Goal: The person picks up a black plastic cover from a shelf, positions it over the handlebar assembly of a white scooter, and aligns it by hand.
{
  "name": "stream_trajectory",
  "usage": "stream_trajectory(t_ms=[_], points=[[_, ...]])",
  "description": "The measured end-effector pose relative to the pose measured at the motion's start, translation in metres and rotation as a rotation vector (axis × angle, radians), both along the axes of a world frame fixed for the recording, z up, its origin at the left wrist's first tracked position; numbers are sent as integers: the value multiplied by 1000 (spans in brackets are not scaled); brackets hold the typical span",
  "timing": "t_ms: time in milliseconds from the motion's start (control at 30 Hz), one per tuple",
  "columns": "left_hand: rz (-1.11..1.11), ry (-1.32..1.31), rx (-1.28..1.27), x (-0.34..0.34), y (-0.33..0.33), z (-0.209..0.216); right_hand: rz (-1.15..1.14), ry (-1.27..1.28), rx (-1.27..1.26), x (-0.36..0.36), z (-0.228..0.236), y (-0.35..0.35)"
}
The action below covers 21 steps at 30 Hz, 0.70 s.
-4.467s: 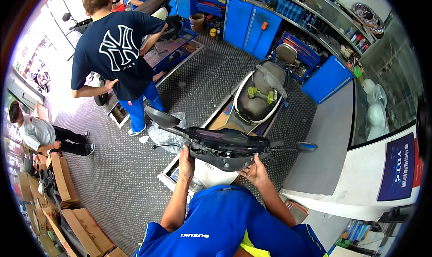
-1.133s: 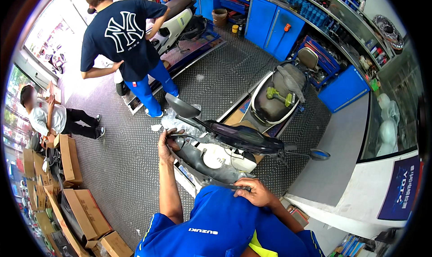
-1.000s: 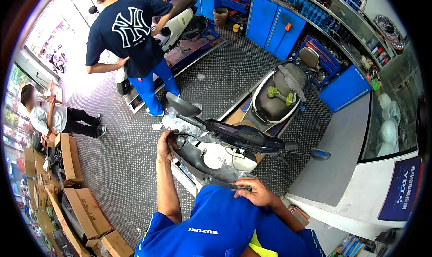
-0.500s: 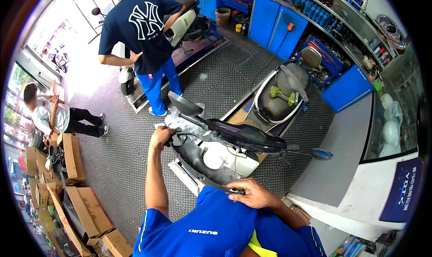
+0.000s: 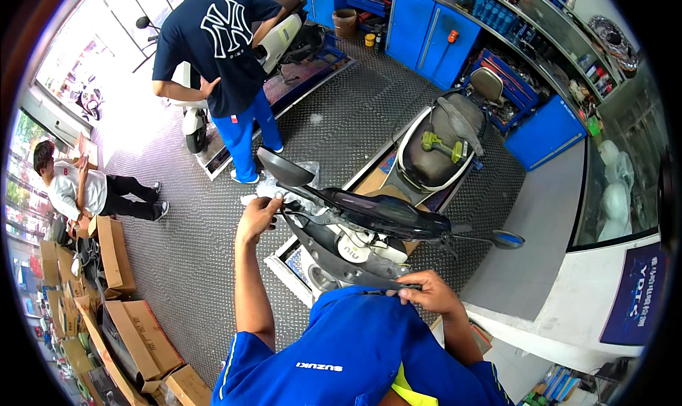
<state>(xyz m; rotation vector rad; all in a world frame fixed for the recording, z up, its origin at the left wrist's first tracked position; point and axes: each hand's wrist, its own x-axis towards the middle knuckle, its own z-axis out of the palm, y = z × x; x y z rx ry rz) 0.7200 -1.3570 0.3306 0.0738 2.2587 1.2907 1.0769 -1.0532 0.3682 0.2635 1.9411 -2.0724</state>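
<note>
Left hand (image 5: pixel 257 218) is clenched on the scooter's handlebar (image 5: pixel 376 214) end at nine o'clock, steadying it; right hand (image 5: pixel 430 296) pinches the dark lower panel (image 5: pixel 341 264) edge at five o'clock, probably to hold it.

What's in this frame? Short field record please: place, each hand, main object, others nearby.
place: workshop with metal tread-plate floor and blue cabinets
left hand: grips the scooter's left handlebar end, below the mirror
right hand: on the lower edge of the scooter's dark front panel
scooter seat: green tool lying on it
nearby: standing person; cardboard boxes
</note>
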Motion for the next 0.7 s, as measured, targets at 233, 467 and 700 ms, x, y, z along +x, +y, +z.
stream_trajectory(t_ms=[233,467,700], points=[[628,-76,664,19,-11,-82,-78,-74,-100,33,-22,16],[584,-894,1425,77,19,-150,-107,-87,-147,39,-50,16],[278,-781,1364,118,82,-113,-127,-35,-182,38,-55,19]])
